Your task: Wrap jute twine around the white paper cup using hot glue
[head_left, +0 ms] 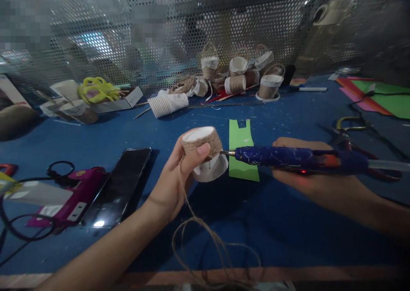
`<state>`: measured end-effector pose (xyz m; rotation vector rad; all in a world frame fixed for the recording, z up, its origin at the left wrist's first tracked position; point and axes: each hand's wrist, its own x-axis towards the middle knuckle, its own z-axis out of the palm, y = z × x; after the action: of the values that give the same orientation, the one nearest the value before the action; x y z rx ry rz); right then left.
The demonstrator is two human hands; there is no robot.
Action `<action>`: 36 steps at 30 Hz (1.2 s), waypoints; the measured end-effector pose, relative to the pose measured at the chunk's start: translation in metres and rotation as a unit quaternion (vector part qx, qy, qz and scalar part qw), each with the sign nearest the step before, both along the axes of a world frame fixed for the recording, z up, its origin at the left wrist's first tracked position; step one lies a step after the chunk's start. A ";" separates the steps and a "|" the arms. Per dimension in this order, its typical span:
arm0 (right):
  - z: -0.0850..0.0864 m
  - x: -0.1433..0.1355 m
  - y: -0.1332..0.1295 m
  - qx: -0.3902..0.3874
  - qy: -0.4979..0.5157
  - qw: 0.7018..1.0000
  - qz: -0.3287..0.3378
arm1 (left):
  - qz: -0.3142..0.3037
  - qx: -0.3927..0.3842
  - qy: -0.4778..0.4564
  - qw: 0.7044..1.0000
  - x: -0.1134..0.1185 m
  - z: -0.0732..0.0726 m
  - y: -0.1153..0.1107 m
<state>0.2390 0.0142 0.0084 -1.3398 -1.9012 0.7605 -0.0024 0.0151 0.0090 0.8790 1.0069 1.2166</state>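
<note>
My left hand is closed around a white paper cup partly wrapped in brown twine, its thumb pressing on the twine. A loose length of twine hangs from the cup in loops toward the table's front edge. My right hand grips a blue glue gun with a small red light. The gun points left, and its metal tip is at the cup's side, by the lower edge of the wrapping. Behind the tip, a green paper piece lies on the blue table.
Left are a black phone, a magenta power strip and cables. Stacked cups, twine-wrapped cups with handles and yellow ribbon stand at the back. Scissors and colored sheets lie right.
</note>
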 end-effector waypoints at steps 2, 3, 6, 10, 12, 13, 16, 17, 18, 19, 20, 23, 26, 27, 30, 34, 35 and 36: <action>0.000 0.001 0.002 -0.006 -0.003 1.000 -0.005 | 0.000 0.000 -0.003 1.000 0.000 0.000 0.000; -0.001 0.002 0.003 -0.005 -0.003 1.000 -0.005 | -0.001 0.001 -0.005 1.000 -0.001 -0.001 0.000; -0.002 0.001 0.004 0.014 0.002 1.000 -0.002 | -0.005 0.009 -0.013 1.000 -0.001 -0.003 0.000; -0.001 -0.002 0.001 0.028 -0.001 1.000 0.000 | -0.012 0.020 -0.014 1.000 -0.002 -0.005 0.002; 0.000 -0.003 -0.001 0.032 -0.007 0.999 0.007 | -0.014 0.021 -0.008 1.000 -0.001 -0.005 0.003; 0.001 -0.004 -0.002 0.035 -0.010 0.999 0.011 | -0.013 0.020 -0.004 1.000 -0.001 -0.005 0.003; 0.002 -0.004 -0.002 0.047 -0.019 0.999 0.016 | -0.012 0.020 0.001 1.000 0.000 -0.004 0.004; 0.002 -0.003 -0.002 0.051 -0.022 0.998 0.015 | -0.013 0.020 -0.001 1.000 0.000 -0.004 0.004; 0.002 -0.003 -0.002 0.054 -0.023 0.998 0.012 | -0.015 0.020 -0.005 1.000 -0.001 -0.004 0.004; 0.002 -0.002 -0.001 0.055 -0.023 0.998 0.009 | -0.016 0.020 -0.009 1.000 -0.001 -0.004 0.004; 0.001 -0.002 -0.001 0.057 -0.022 0.998 0.004 | -0.016 0.020 -0.014 1.000 -0.001 -0.003 0.003; 0.001 -0.002 0.001 0.059 -0.023 0.998 -0.008 | -0.012 0.024 -0.026 0.999 -0.001 -0.003 0.001; 0.003 -0.003 0.002 0.053 -0.027 0.998 -0.010 | -0.008 0.035 -0.033 0.999 -0.001 -0.002 -0.001; 0.004 -0.004 0.001 0.052 -0.028 0.998 -0.010 | -0.010 0.037 -0.033 0.999 -0.001 -0.003 -0.001; 0.004 -0.004 -0.001 0.060 -0.023 0.998 -0.004 | -0.013 0.039 -0.032 0.999 -0.001 -0.003 0.000; 0.003 -0.004 -0.003 0.064 -0.023 0.998 0.014 | 0.001 0.027 -0.026 0.999 -0.001 -0.003 0.002; 0.003 -0.004 -0.003 0.065 -0.023 0.998 0.014 | 0.001 0.024 -0.026 0.999 0.000 -0.002 0.002; 0.003 -0.004 -0.002 0.066 -0.023 0.997 0.013 | 0.000 0.023 -0.026 0.999 0.000 -0.001 0.002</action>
<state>0.2349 0.0118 0.0113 -1.2633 -1.9714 0.6092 -0.0027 0.0173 0.0077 0.8779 0.9406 1.2609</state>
